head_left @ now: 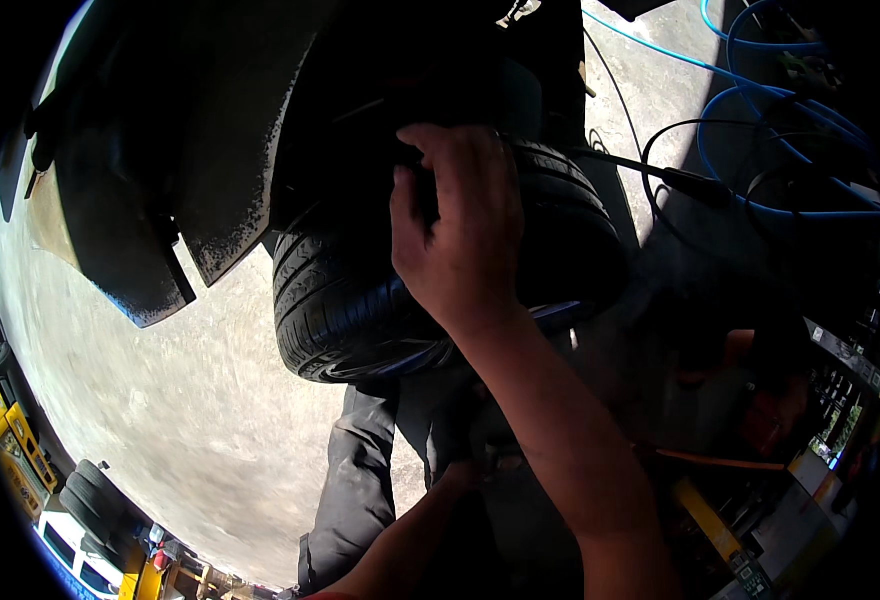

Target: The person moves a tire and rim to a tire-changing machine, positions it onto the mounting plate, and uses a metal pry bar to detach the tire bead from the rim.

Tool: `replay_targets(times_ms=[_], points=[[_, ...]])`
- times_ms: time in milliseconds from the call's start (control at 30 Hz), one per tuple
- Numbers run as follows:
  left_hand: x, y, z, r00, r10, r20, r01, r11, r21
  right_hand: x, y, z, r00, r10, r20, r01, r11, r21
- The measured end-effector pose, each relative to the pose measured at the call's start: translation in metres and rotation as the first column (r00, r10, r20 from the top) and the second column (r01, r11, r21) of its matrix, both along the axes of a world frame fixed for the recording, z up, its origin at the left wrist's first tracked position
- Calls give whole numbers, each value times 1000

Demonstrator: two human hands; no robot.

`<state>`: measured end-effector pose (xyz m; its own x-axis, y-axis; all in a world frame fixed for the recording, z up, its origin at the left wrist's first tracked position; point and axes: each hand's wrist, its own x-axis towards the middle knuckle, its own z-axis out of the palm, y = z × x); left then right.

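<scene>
My right hand (465,215) is raised over a black tyre (320,310), in front of a dark wheel arch. Its forefinger is bent, and the thumb stands apart from it with a dark gap between; I make out nothing there. The other fingers are mostly hidden behind the hand. A thin dark rod with a thicker black grip (700,185) runs off to the right from behind this hand; whether the two touch is unclear. Below the tyre, my left hand (468,475) fades into deep shadow, its fingers hidden.
A dark body panel (230,190) with a speckled edge hangs at upper left. Blue hose (705,140) coils at upper right. Pale concrete floor (210,400) stretches to the left. Stacked tyres (95,500) stand at lower left, and a yellow bar (708,520) lies at lower right.
</scene>
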<state>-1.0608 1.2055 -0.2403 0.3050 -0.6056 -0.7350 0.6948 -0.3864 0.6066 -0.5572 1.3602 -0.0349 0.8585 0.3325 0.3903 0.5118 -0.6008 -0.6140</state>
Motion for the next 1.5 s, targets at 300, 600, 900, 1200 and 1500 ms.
replay_targets(times_ms=[300, 600, 900, 1200, 1500], points=[[-74, -18, -37, 471, 672, -572, -753, 644, 137, -426, -216, -71, 127, -436, -891, 597, 751, -282], [-81, -17, 40, -126, 850, -511, -859, 165, 485, -610, -220, -181, 9, -166, -986, 681, 724, -116], [-67, -12, 20, 921, 388, 0, -356, 843, 403, -553, -283, -132, -124, -223, -967, 393, 884, -254], [-60, 12, 7, 927, 371, 52, -365, 862, 351, -544, -311, -154, 401, -260, -878, -38, 953, -299], [-38, 48, 12, 972, -112, 206, 41, 946, 321, -542, -311, -108, 100, -433, -896, 265, 880, -396]])
